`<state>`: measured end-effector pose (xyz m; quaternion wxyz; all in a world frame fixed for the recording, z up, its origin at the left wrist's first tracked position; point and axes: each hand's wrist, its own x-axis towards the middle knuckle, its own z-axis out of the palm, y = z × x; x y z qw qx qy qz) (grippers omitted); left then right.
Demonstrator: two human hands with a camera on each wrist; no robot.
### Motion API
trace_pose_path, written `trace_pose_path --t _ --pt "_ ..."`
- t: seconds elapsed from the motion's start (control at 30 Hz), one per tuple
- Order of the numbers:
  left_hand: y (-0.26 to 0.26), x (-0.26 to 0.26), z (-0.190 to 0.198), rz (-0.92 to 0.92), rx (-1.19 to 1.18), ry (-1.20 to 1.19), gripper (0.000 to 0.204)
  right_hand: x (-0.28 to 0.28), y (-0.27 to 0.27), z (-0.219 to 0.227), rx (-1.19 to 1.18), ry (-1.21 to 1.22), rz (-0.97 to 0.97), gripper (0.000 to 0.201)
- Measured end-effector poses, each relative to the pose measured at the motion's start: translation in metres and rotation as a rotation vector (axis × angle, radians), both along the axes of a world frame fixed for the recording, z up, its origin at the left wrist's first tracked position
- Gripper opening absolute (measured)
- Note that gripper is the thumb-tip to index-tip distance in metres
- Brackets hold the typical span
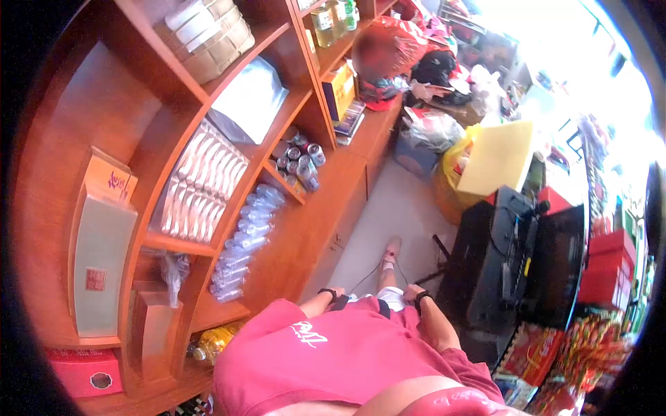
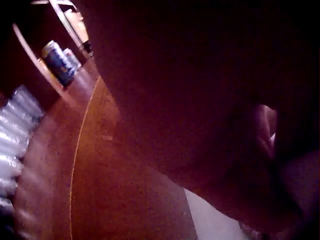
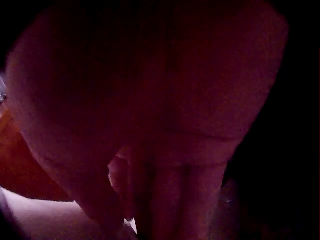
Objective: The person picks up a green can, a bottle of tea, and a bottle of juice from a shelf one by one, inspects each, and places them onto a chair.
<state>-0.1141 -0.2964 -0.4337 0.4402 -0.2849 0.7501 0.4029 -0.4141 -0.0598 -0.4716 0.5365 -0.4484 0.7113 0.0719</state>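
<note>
In the head view both hands are low, one at each side of the white shorts [image 1: 392, 298]. My left hand [image 1: 338, 294] is on the side of the wooden cabinet, with a dark band at its wrist. On the other side is my right hand [image 1: 414, 291], also banded. Thin dark cords show beside the hands, near the lower leg [image 1: 387, 270]. The right wrist view shows the right hand [image 3: 160, 130] in deep shade, its fingers pointing down and fairly straight, the thumb beside them. In the left wrist view the left hand [image 2: 190, 130] is mostly dark, its fingertips hidden.
Left stands a wooden shelf unit with plastic bottles [image 1: 239, 246], cans [image 1: 298, 163] and wrapped packs [image 1: 201, 184]. Filled bags [image 1: 402, 48] lie at the far end. To the right are a black case [image 1: 479, 270], a dark screen [image 1: 558, 267] and red boxes [image 1: 609, 269]. Grey floor [image 1: 368, 236] runs between.
</note>
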Motion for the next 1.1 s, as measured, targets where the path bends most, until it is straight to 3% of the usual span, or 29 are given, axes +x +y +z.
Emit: trace_pose_path --t 0.07,0.13,0.2,0.27,0.33,0.4,0.47,0.53,0.6,0.63,0.73,0.8,0.87,0.9,0.97,1.03,1.1 --pt "-0.035 -0.040 0.009 0.040 -0.012 -0.038 0.039 -0.033 -0.030 -0.037 -0.118 0.156 0.022 0.033" --pt "-0.060 -0.075 -0.003 0.074 -0.072 -0.028 0.038 -0.068 -0.055 -0.011 -0.263 0.268 -0.046 0.033" --pt "-0.084 -0.094 -0.042 0.090 -0.184 0.011 0.037 -0.119 -0.100 0.036 -0.193 0.106 0.077 0.030" --pt "-0.118 -0.139 -0.031 -0.010 -0.200 0.129 0.036 -0.168 -0.124 -0.016 -0.379 0.110 0.357 0.026" --pt "-0.149 -0.199 0.001 0.117 -0.276 0.089 0.033 -0.206 -0.163 0.034 -0.493 0.078 0.031 0.021" --pt "-0.190 -0.247 0.030 0.216 -0.228 0.126 0.033 -0.238 -0.204 0.021 -0.525 0.132 -0.007 0.027" --pt "-0.211 -0.289 0.069 0.450 -0.221 0.378 0.038 -0.275 -0.248 0.043 -0.644 0.082 -0.051 0.025" --pt "-0.234 -0.330 0.098 0.427 -0.329 0.502 0.038 -0.305 -0.295 0.063 -0.966 0.033 -0.075 0.024" --pt "-0.257 -0.354 0.102 0.411 -0.342 0.677 0.037 -0.331 -0.350 0.099 -0.918 -0.065 -0.177 0.023" --pt "-0.269 -0.369 0.120 0.436 -0.302 0.604 0.038 -0.343 -0.377 0.119 -0.912 -0.107 -0.191 0.025" --pt "-0.320 -0.398 0.109 0.438 -0.319 0.647 0.036 -0.367 -0.451 0.190 -0.942 -0.131 -0.213 0.029" --pt "-0.352 -0.418 0.126 0.473 -0.332 0.690 0.036 -0.382 -0.492 0.216 -0.996 -0.177 -0.177 0.029" --pt "-0.398 -0.446 0.160 0.482 -0.336 0.815 0.036 -0.390 -0.540 0.252 -1.056 -0.188 -0.127 0.028" --pt "-0.410 -0.452 0.176 0.490 -0.316 0.899 0.036 -0.394 -0.561 0.267 -0.964 -0.142 -0.051 0.028" --pt "-0.432 -0.465 0.208 0.562 -0.330 0.999 0.034 -0.386 -0.601 0.340 -1.073 -0.366 -0.028 0.024" --pt "-0.459 -0.474 0.272 0.584 -0.482 1.053 0.033 -0.383 -0.638 0.390 -1.139 -0.397 0.082 0.024" --pt "-0.478 -0.484 0.313 0.660 -0.620 1.145 0.031 -0.383 -0.678 0.419 -1.213 -0.394 0.202 0.024"
